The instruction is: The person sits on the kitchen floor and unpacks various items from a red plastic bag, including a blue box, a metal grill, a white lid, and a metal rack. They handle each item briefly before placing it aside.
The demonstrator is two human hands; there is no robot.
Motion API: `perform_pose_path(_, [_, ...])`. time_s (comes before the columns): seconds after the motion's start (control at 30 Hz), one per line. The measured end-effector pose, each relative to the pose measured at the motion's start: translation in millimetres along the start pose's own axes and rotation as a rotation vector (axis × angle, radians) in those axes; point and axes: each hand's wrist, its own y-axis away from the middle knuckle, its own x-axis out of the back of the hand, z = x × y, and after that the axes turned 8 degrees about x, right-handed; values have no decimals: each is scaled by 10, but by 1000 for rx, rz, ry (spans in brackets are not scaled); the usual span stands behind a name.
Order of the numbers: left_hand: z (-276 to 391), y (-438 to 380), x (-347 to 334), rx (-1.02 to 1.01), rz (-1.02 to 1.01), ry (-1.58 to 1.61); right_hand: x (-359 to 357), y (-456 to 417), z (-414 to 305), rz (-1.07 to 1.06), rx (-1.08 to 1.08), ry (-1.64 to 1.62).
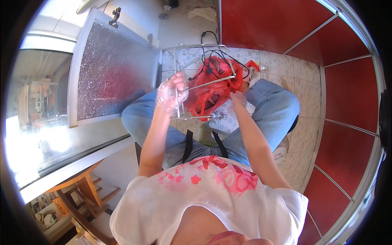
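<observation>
My left hand (172,95), in a clear plastic glove, grips the side bar of a metal wire rack (208,82). The rack is held up over a red plastic bag (205,98) on the tiled floor between my legs. Close by the bag's right edge is my right hand (238,101), also in a clear glove, with its fingers bent together. Whether it pinches the bag or only touches it is hard to tell. A black cable (203,36) loops behind the rack and over the bag. Beside the rack's near bar sits a crumpled shiny piece (218,115).
On the left an open frosted-glass door panel (113,73) stands near my knee. Red panels (349,95) line the right. A small clear round object (263,67) lies on the floor tiles (306,104). Behind me on the left is a wooden chair (88,190).
</observation>
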Motion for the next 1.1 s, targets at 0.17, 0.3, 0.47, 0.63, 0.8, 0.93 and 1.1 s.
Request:
perform_pose_path(0.17, [-84, 87, -4, -71, -3, 152, -125, -170, -17, 412, 93, -333])
perform_pose_path(0.3, [-159, 183, -28, -83, 67, 286, 68, -216, -270, 304, 381, -180])
perform_pose_path(0.47, [-224, 236, -50, -21, -45, 343, 672, -332, -989, -204, 1032, 1199])
perform_pose_path(0.63, [-233, 228, -117, -90, -96, 342, 787, -247, -1502, -818, 676, 943])
perform_pose_path(0.8, [-249, 242, -137, -120, -98, 303, 44, 414, -941, -929, 153, 87])
perform_pose_path(0.93, [-192, 431, -116, -250, -97, 163, -515, 790, -958, -719, -269, -540])
perform_pose_path(1.1, [3, 714, -185, -504, -90, -266, 168, 707, -1866, -693, -92, -724])
